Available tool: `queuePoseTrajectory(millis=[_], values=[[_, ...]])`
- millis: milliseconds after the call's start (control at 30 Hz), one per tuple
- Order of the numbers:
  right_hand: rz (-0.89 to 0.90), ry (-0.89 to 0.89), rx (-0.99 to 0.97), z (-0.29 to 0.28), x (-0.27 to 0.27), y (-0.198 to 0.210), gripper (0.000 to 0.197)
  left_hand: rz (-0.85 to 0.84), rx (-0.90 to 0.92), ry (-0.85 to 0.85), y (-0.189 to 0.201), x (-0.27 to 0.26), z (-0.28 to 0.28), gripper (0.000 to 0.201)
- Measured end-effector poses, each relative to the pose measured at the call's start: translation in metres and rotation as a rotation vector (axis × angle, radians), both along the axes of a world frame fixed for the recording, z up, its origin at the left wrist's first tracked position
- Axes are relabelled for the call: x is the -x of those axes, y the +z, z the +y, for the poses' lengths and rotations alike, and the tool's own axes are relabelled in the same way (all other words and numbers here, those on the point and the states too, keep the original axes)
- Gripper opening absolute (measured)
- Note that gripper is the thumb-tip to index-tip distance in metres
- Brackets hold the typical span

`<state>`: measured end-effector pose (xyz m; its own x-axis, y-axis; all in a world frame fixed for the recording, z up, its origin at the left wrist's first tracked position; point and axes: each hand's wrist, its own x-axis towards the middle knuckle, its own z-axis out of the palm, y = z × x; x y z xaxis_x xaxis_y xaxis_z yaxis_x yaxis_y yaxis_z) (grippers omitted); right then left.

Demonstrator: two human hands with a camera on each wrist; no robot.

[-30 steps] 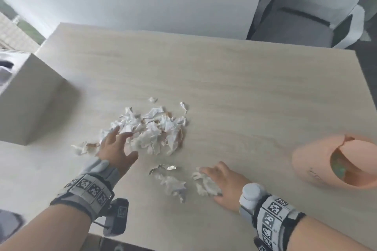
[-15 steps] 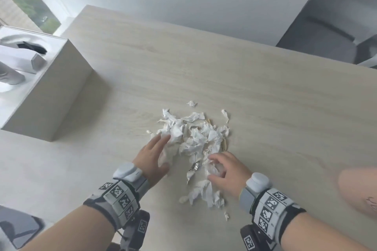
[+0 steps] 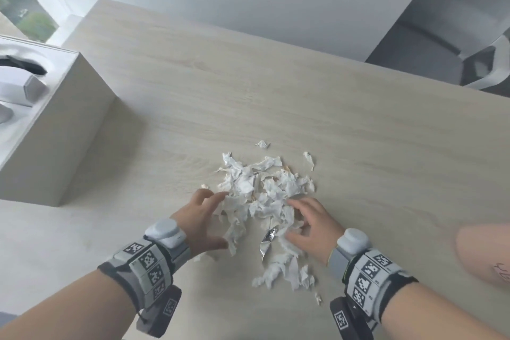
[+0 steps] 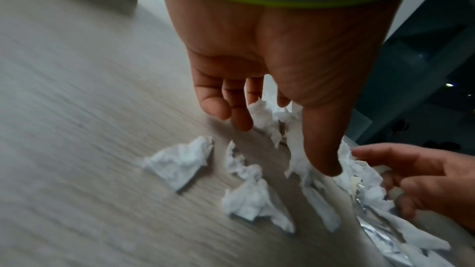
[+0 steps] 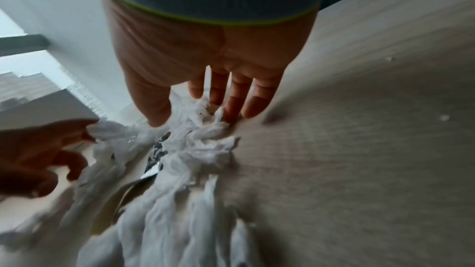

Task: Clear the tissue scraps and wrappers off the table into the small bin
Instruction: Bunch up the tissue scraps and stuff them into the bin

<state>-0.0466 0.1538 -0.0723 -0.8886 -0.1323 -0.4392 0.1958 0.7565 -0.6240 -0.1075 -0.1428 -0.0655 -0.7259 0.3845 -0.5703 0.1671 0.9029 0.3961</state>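
A heap of torn white tissue scraps (image 3: 265,193) lies mid-table, with a crumpled silver foil wrapper (image 3: 267,240) at its near side. My left hand (image 3: 204,218) is open against the heap's left side, fingers touching tissue (image 4: 298,161). On the right side my right hand (image 3: 309,221) is open too, its straight fingers pressing into the scraps (image 5: 205,135). More scraps (image 3: 284,274) trail toward me between my wrists. The small pink bin (image 3: 485,251) lies at the right edge, only partly in view.
A white box (image 3: 58,130) with white items in it stands on the table at the left. Loose bits (image 3: 262,144) (image 3: 309,159) lie just beyond the heap. A grey chair (image 3: 452,36) stands past the table's far right edge.
Both hands have closed in on the heap from either side, pushing the near scraps and foil wrapper toward it. The view has shifted, so the bin now sits at the right edge.
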Motion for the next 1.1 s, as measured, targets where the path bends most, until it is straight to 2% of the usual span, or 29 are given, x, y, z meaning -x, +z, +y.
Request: queuePoseTrajectory(millis=[100,233,300,333,400,467,500,567,667,733,766,800,866,933,966,1033,1100], values=[[0.036,0.129,-0.073,0.004,-0.009,0.006,0.068,0.045,0.104,-0.009,0.005,0.002,-0.007,0.097],[-0.116,0.471,-0.250,0.012,-0.024,0.008,0.082,-0.053,0.256,-0.053,0.006,0.008,-0.018,0.081],[-0.136,0.621,-0.290,0.009,-0.029,0.004,0.070,-0.130,0.265,-0.140,0.002,0.006,-0.015,0.066],[-0.144,0.638,-0.288,0.005,-0.029,0.002,0.061,-0.157,0.264,-0.183,0.000,0.004,-0.013,0.055],[-0.157,0.554,-0.258,-0.004,-0.025,0.000,0.040,-0.172,0.229,-0.225,-0.002,0.000,-0.005,0.033],[-0.136,0.409,-0.221,-0.014,-0.018,-0.001,0.017,-0.159,0.145,-0.186,-0.005,-0.002,0.002,0.018],[-0.117,0.336,-0.207,-0.018,-0.015,-0.001,0.011,-0.149,0.090,-0.148,-0.006,-0.003,0.006,0.012],[-0.073,0.184,-0.152,-0.023,-0.010,-0.001,0.012,-0.102,-0.005,-0.057,-0.008,-0.004,0.013,0.004],[0.003,0.118,-0.109,-0.025,-0.006,0.005,0.024,0.054,-0.110,0.087,-0.005,-0.004,0.019,0.010],[0.030,0.217,-0.150,-0.024,-0.007,0.009,0.038,0.155,-0.121,0.130,0.003,-0.001,0.016,0.008],[0.048,0.284,-0.170,-0.024,-0.008,0.011,0.046,0.203,-0.114,0.133,0.007,0.000,0.014,0.014],[0.062,0.342,-0.186,-0.026,-0.009,0.013,0.054,0.246,-0.104,0.132,0.009,0.000,0.011,0.026],[0.051,0.415,-0.223,-0.031,-0.009,0.016,0.067,0.270,-0.079,0.099,0.010,-0.001,0.009,0.063],[0.005,0.448,-0.243,-0.039,-0.009,0.014,0.069,0.180,-0.050,0.021,0.008,-0.004,0.011,0.103],[-0.013,0.458,-0.252,-0.044,-0.008,0.011,0.063,0.127,-0.032,-0.028,0.005,-0.006,0.014,0.114],[-0.012,0.447,-0.269,-0.050,-0.007,0.004,0.047,0.075,-0.015,-0.094,-0.001,-0.009,0.020,0.110],[-0.022,0.386,-0.249,-0.052,-0.007,-0.003,0.035,0.065,-0.021,-0.097,-0.008,-0.009,0.023,0.081]])
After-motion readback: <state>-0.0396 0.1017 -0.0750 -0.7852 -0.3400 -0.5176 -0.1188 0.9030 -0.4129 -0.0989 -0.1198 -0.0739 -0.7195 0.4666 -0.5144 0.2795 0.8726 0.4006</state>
